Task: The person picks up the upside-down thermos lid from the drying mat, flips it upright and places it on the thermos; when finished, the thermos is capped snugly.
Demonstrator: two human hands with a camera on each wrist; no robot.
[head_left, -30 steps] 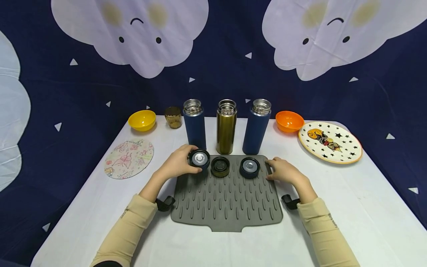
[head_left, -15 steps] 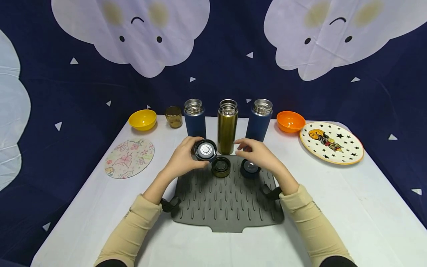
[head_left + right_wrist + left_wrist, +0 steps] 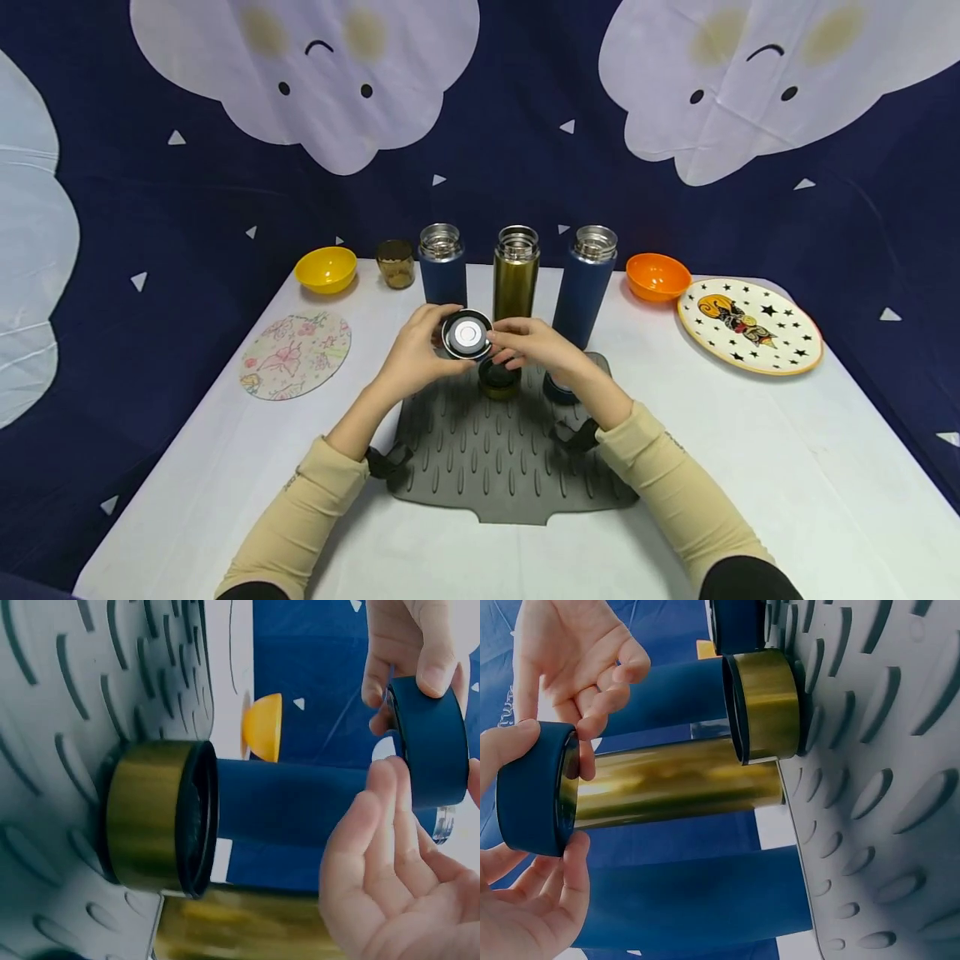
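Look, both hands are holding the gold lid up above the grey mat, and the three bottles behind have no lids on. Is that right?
Not quite. The lid that the left hand holds and the right hand touches is dark blue, as the head view shows. The gold lid sits on the grey mat. The three bottles behind are indeed open.

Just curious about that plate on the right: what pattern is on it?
The plate is white with black stars, an orange rim and a cartoon figure; the head view shows it best.
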